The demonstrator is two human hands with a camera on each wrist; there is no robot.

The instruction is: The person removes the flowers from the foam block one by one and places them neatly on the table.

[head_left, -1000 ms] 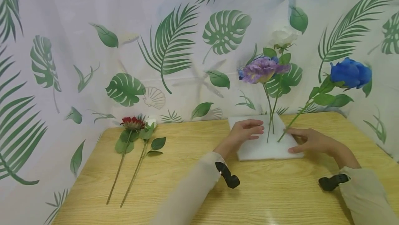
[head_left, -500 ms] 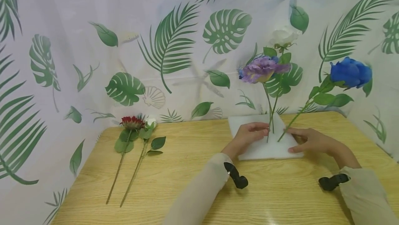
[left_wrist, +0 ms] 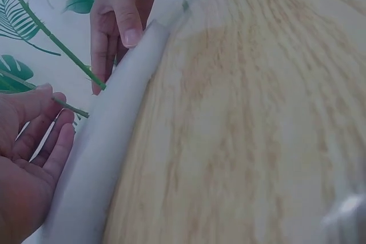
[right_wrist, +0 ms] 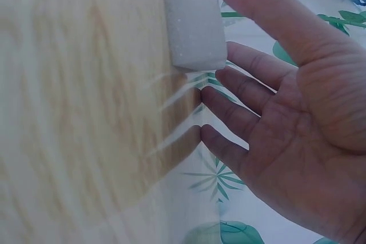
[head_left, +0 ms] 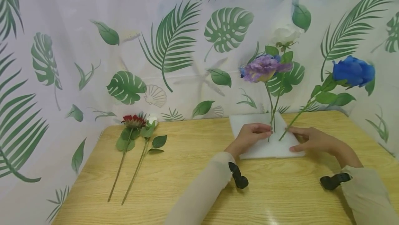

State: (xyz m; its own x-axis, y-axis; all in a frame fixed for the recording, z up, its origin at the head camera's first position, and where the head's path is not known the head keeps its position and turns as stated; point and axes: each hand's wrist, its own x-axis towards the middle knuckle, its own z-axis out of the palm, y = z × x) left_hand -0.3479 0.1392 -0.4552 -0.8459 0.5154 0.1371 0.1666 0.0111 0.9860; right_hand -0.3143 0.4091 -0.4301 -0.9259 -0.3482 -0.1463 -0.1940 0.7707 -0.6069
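Note:
A white foam block (head_left: 282, 151) lies on the table with several artificial flowers standing in it. My left hand (head_left: 247, 136) pinches a thin stem low down, just above the foam, beneath the purple flower (head_left: 260, 69); its thumb and index fingertip meet at the stem in the left wrist view. A white rose (head_left: 286, 36) rises behind the purple bloom, and part of a blue flower (head_left: 242, 71) peeks out there. The blue rose (head_left: 353, 71) leans right. My right hand (head_left: 322, 143) rests at the foam's right edge with its fingers extended, as the right wrist view shows.
At the left of the wooden table (head_left: 193, 169) lie a red flower (head_left: 134, 121) and a small white rose (head_left: 152, 119), stems toward me. A leaf-printed curtain (head_left: 187, 44) hangs right behind the table's far edge.
My left hand has moved right to the stem, and its thumb and index finger have closed on it. The right hand and the flowers stay in place.

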